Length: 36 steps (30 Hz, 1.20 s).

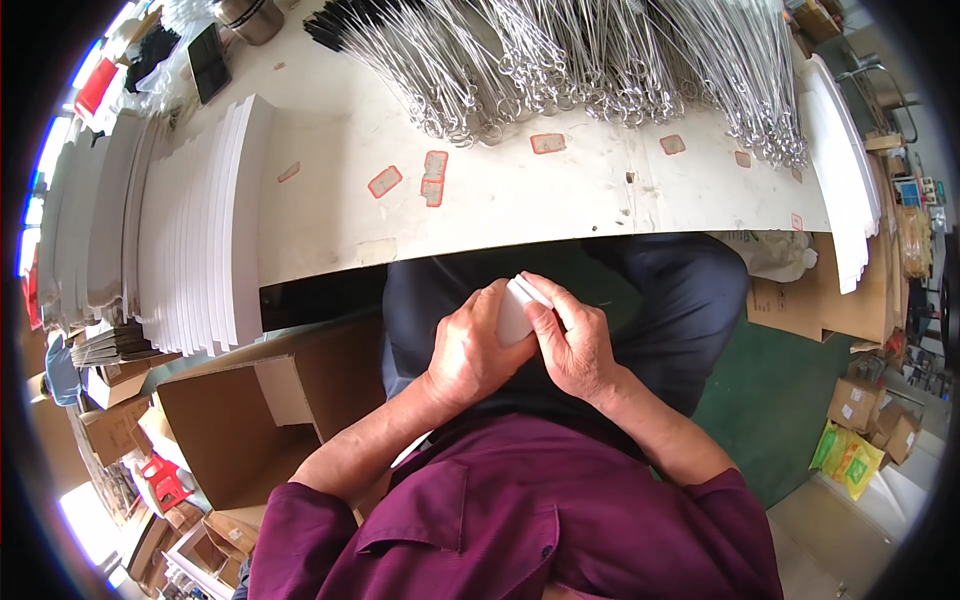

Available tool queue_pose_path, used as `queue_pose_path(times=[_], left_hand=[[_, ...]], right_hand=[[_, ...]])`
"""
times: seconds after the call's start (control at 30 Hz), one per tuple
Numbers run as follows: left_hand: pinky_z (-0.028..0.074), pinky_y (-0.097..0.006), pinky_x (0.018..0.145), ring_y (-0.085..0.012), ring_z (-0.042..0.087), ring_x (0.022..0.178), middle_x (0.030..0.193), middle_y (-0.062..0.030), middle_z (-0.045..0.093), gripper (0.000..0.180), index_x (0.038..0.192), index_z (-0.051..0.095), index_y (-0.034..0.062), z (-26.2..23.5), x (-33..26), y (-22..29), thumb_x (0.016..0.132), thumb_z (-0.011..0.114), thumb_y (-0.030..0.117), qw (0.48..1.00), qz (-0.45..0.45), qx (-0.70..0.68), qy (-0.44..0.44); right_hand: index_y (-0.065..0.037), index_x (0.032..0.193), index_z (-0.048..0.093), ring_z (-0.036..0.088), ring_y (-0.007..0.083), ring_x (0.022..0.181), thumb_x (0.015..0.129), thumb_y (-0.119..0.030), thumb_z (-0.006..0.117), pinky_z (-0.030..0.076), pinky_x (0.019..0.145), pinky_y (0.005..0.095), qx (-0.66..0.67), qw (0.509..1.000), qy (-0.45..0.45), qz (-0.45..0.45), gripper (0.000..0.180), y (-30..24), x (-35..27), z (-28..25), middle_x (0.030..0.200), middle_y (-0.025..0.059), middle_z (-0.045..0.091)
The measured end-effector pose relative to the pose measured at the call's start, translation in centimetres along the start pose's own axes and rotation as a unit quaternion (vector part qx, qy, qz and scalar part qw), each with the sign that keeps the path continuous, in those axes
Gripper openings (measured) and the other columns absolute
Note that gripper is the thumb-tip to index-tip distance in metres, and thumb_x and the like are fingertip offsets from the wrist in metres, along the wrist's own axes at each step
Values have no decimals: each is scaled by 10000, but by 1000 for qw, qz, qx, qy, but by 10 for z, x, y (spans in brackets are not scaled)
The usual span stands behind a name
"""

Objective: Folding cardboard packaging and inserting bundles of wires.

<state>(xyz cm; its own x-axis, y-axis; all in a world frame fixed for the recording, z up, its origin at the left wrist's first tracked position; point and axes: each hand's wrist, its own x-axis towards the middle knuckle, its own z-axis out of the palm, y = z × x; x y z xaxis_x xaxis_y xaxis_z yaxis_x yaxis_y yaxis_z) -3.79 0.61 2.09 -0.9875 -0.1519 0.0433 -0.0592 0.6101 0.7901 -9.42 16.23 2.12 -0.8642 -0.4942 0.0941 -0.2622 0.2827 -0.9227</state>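
Over my lap, just off the table's front edge, both hands are closed around a white cardboard box (514,318). One end of it faces up, with a narrow flap at its top edge; the rest is hidden behind my fingers. My left hand (470,345) wraps its left side. On its right side, my right hand (574,345) presses with thumb and fingers near the flap. Beyond them, on the white table (500,205), lies a wide heap of thin wire brushes (600,60) with ring-shaped ends toward me and some black bristles at the far left.
Long white boxes (200,230) stand in a row on the table's left, and more white pieces (838,170) hang at its right edge. An open brown carton (240,420) sits by my left leg. A phone (207,65) and a metal cup (250,18) are at the far left.
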Motion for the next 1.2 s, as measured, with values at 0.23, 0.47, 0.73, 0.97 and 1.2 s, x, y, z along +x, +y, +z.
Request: queue_pose_path(times=[0.23,0.47,0.73,0.97,1.2], left_hand=[[620,-417,763,-355,751,896,1024,-225,726,635,1225,630,-49,-1,0,1,755,915,270,999,-1,-24,-27],[618,-466,750,-392,738,903,1005,-222,717,571,1182,622,-42,-1,6,8,774,869,273,999,-26,-15,-24],[624,-473,729,-404,739,850,992,-238,714,568,1210,606,-44,3,1,1,776,840,238,1000,29,2,-4],[621,-478,738,-411,737,865,989,-238,712,562,1215,603,-39,7,1,0,782,830,239,1000,3,14,-8],[609,-396,753,-310,753,867,1014,-201,736,567,1231,636,-33,-8,1,-3,788,868,234,996,-21,-55,-70]], right_hand=[[27,1404,616,713,162,976,1122,-260,519,570,857,291,228,962,-47,140,414,2,-10,-18,1109,116,767],[22,1314,694,617,44,826,1091,-201,600,526,750,223,196,969,34,145,329,8,-12,-5,998,39,762],[34,1293,681,736,189,959,1078,-160,595,580,809,309,105,992,21,67,302,3,-10,-2,1050,189,771],[50,1276,664,760,319,1009,1078,-147,584,602,856,366,46,997,52,17,291,7,-6,10,1119,223,756],[25,1313,691,682,110,807,1105,-279,565,574,733,266,318,919,-75,223,389,14,-7,-26,1030,94,756]])
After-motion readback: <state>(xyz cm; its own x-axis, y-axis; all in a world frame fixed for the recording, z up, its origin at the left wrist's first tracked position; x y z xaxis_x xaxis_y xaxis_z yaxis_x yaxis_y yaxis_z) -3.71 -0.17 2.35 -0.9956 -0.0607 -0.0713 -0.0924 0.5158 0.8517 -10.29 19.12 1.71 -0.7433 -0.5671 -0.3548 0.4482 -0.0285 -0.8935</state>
